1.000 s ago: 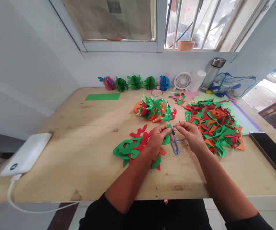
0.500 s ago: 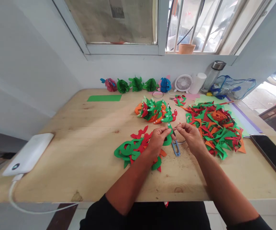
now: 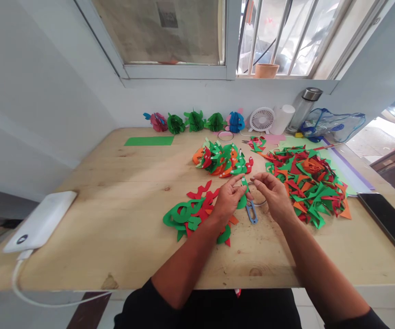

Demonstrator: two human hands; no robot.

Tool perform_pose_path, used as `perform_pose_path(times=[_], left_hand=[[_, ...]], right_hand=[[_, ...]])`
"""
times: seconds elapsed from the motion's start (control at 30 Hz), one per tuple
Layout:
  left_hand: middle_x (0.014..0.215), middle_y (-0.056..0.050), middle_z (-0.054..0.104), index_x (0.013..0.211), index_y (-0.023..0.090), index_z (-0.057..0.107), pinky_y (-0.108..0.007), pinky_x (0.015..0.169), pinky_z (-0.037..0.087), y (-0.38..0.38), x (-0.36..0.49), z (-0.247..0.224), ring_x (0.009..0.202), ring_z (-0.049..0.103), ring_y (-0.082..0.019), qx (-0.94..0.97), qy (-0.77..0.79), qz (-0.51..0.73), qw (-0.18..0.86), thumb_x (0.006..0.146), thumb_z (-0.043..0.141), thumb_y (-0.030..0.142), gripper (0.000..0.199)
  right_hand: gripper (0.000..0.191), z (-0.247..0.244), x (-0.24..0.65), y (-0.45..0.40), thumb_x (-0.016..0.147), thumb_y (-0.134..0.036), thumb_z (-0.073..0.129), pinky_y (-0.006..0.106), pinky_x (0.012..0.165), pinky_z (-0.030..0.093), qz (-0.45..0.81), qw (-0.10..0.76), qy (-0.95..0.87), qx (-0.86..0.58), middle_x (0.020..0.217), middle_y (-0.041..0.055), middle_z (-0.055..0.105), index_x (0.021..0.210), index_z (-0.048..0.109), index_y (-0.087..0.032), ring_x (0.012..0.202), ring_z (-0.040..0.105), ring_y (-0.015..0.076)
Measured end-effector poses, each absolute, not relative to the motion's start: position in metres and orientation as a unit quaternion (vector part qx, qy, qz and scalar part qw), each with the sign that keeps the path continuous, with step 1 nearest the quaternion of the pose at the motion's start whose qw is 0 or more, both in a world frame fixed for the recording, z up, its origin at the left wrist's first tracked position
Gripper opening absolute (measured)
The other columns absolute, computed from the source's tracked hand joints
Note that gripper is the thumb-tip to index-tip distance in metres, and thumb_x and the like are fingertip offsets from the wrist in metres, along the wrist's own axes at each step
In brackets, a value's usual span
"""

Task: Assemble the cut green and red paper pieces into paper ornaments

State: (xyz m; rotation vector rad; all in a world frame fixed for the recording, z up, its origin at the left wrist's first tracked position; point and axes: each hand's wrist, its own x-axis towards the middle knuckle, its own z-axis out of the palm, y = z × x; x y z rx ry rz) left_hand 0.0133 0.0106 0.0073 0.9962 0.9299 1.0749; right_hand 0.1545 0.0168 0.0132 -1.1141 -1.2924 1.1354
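Note:
My left hand (image 3: 229, 198) pinches a green paper cutout (image 3: 241, 201) that has a small white patch near its top. Close to its right, my right hand (image 3: 271, 192) has thumb and fingertips pressed together; whatever is between them is too small to make out. Below the hands lie blue-handled snips (image 3: 252, 213), partly covered by the left fingers. A thin ring, perhaps a tape roll (image 3: 260, 203), shows between the hands. Under and beside my left forearm is a loose pile of green, red and orange cutouts (image 3: 192, 212).
Behind the hands sits a cluster of cutouts with white patches (image 3: 223, 157). Paper scraps (image 3: 310, 183) heap up at right, near a black phone (image 3: 389, 224). Folded paper figures (image 3: 195, 121), a small fan (image 3: 262, 119) and a bottle (image 3: 305, 109) line the wall. A power bank (image 3: 41, 221) lies left.
Both hands stay in nearly the same place. The left fingers have shifted on the green cutout, and the right fingertips have moved slightly back from it.

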Motion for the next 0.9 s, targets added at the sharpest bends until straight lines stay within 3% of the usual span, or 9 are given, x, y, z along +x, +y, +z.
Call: perform_pose_path(times=[0.2,0.43,0.7,0.9], left_hand=[[0.062,-0.001,0.065,0.130,0.014,0.043,-0.021,0.053,0.038,0.0099,0.0175,0.0054,0.053,0.052,-0.010,0.465,0.423,0.484,0.609,0.078,0.057,0.029,0.056],[0.061,0.000,0.064,0.126,0.014,0.047,-0.021,0.056,0.042,0.0076,0.0199,0.0063,0.054,0.055,-0.010,0.456,0.417,0.484,0.619,0.078,0.057,0.026,0.050],[0.065,-0.001,0.063,0.077,0.014,0.062,-0.023,0.055,0.048,0.0092,0.0192,0.0055,0.059,0.059,-0.012,0.408,0.453,0.478,0.633,0.069,0.064,0.025,0.014],[0.063,0.000,0.061,0.069,0.013,0.066,-0.022,0.053,0.048,0.0094,0.0179,0.0094,0.057,0.055,-0.010,0.412,0.477,0.448,0.634,0.067,0.064,0.021,0.009]], right_hand=[[0.038,0.0103,0.1510,0.0156,0.073,-0.036,0.063,0.027,0.062,0.046,0.500,0.498,-0.538,-0.462,0.078,0.0002,0.060,0.107,0.054,-0.023,0.068,0.056,0.0139],[0.038,0.0084,0.1486,0.0168,0.068,-0.031,0.066,0.025,0.053,0.043,0.502,0.520,-0.511,-0.466,0.068,-0.0031,0.057,0.103,0.052,-0.022,0.057,0.053,0.0114],[0.037,0.0108,0.1566,0.0216,0.066,-0.034,0.068,0.025,0.058,0.039,0.445,0.554,-0.500,-0.495,0.067,-0.0027,0.057,0.098,0.055,-0.020,0.062,0.051,0.0119],[0.035,0.0087,0.1575,0.0222,0.067,-0.031,0.067,0.025,0.059,0.039,0.443,0.558,-0.497,-0.495,0.070,-0.0022,0.057,0.098,0.056,-0.020,0.063,0.051,0.0117]])
